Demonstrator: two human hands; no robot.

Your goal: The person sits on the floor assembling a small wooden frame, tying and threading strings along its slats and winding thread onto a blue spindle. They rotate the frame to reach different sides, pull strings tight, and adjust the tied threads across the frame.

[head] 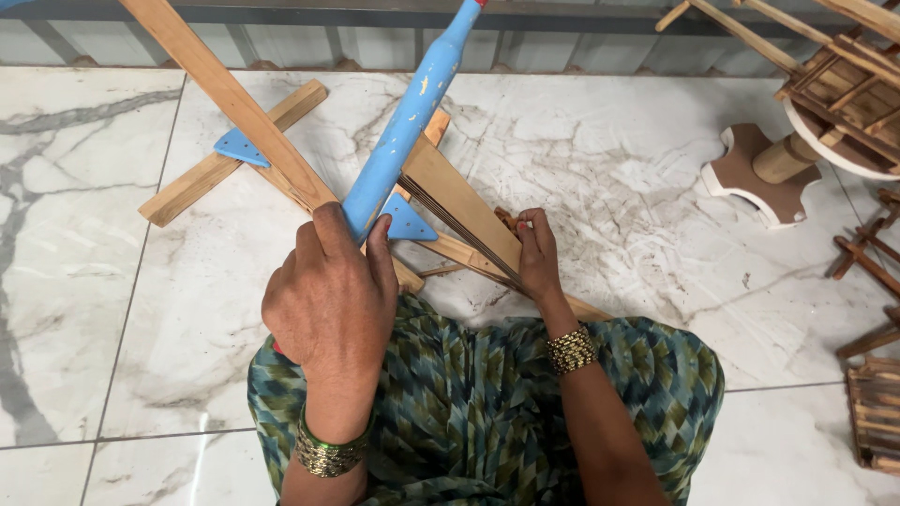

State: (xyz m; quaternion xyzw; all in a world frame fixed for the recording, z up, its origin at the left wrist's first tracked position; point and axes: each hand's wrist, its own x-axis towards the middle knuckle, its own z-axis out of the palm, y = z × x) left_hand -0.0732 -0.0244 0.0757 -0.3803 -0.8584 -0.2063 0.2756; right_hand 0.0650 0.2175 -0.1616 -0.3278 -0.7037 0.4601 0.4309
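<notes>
My left hand (330, 302) is wrapped around the lower end of a blue painted wooden rod (405, 122) that slants up toward the top of the view. My right hand (537, 255) presses its fingers on a stack of thin wooden strips (457, 200) held edge-on against a wooden cross frame (225, 159) lying on the floor. The frame has blue triangular corner plates (240, 148). A long wooden slat (217, 84) rises from beside my left hand to the upper left. I sit with green patterned cloth (469, 412) over my knees.
White marble floor tiles (84, 281) spread around. At the right stand a round wooden stand on a scalloped base (761, 173), a slatted wooden piece (848, 89) on top of it, and small wooden frames (877, 412) by the right edge. A grey wall base (281, 42) runs along the top.
</notes>
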